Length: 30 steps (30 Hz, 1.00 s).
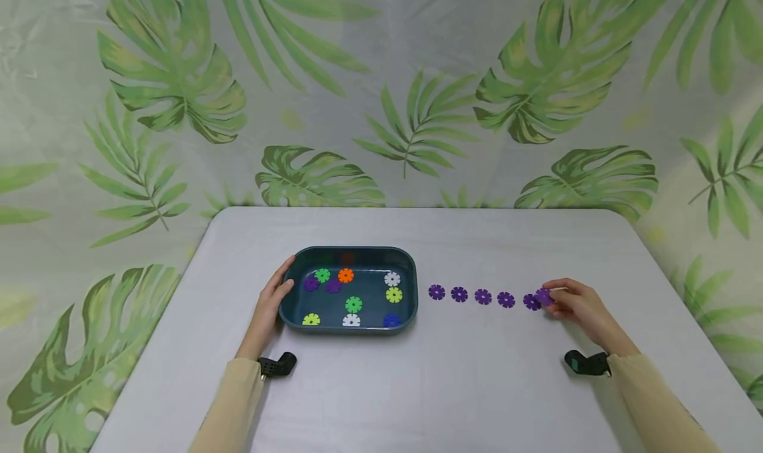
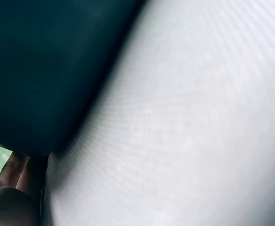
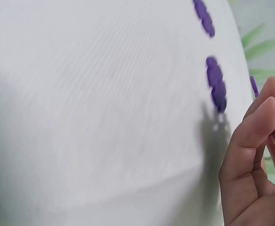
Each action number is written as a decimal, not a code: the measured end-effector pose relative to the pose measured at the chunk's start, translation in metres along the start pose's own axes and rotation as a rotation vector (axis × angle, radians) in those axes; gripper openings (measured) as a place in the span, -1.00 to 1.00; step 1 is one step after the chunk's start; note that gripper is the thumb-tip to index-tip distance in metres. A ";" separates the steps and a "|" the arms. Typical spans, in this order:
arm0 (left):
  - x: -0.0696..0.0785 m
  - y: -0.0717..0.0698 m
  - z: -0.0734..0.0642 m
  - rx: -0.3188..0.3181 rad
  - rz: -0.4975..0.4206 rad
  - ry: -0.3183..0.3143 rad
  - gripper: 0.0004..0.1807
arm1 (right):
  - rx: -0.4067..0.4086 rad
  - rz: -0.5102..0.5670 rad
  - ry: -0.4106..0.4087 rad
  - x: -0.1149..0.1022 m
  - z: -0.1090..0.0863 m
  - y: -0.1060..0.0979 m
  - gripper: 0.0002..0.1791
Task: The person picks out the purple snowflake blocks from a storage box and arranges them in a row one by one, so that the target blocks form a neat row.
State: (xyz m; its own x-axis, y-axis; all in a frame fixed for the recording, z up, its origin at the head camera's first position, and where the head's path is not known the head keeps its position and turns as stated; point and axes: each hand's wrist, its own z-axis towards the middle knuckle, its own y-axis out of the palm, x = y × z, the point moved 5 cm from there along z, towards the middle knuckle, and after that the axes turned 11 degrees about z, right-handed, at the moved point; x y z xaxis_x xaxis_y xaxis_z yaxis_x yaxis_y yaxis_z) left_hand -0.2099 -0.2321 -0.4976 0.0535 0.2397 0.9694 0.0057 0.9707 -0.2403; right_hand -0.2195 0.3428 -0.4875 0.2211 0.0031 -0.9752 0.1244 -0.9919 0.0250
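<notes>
My left hand (image 1: 271,305) grips the left end of a dark teal tray (image 1: 348,331), the thumb at its rim and the fingers along the outer wall. The left wrist view has the tray's outer wall (image 2: 48,70) close up, with part of the hand (image 2: 12,188) at the lower left. At the right, my right hand (image 1: 579,309) pinches a purple notched disc (image 1: 544,297) between thumb and fingers, just above the last disc (image 1: 530,302) of a purple row. In the right wrist view only a thin edge of the held disc (image 3: 254,86) shows beyond the fingertips.
Several purple discs (image 1: 483,297) lie spaced in a row right of the tray. Inside it are loose discs: green (image 1: 354,304), orange (image 1: 346,275), white (image 1: 392,279), yellow (image 1: 394,295), blue (image 1: 391,320) and purple (image 1: 334,285). A leaf-patterned cloth (image 1: 411,122) stands behind the white table (image 1: 417,393).
</notes>
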 end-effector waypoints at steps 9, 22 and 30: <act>-0.004 0.000 0.001 0.005 0.013 -0.007 -0.49 | 0.067 -0.220 0.000 0.007 -0.002 -0.015 -0.59; -0.001 -0.001 -0.002 0.006 0.010 -0.008 -0.49 | 0.054 -0.231 -0.014 -0.025 0.008 0.024 -0.56; -0.002 -0.001 -0.001 0.004 0.008 -0.005 -0.49 | -0.121 -0.082 -0.050 -0.052 0.029 0.107 -0.55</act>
State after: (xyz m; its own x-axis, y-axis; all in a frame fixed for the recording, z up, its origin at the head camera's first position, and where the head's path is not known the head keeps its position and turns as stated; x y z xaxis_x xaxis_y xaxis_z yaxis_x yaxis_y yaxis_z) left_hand -0.2089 -0.2333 -0.4990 0.0485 0.2472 0.9677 0.0010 0.9689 -0.2476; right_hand -0.2461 0.2324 -0.4402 0.1577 0.0746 -0.9847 0.2565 -0.9660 -0.0321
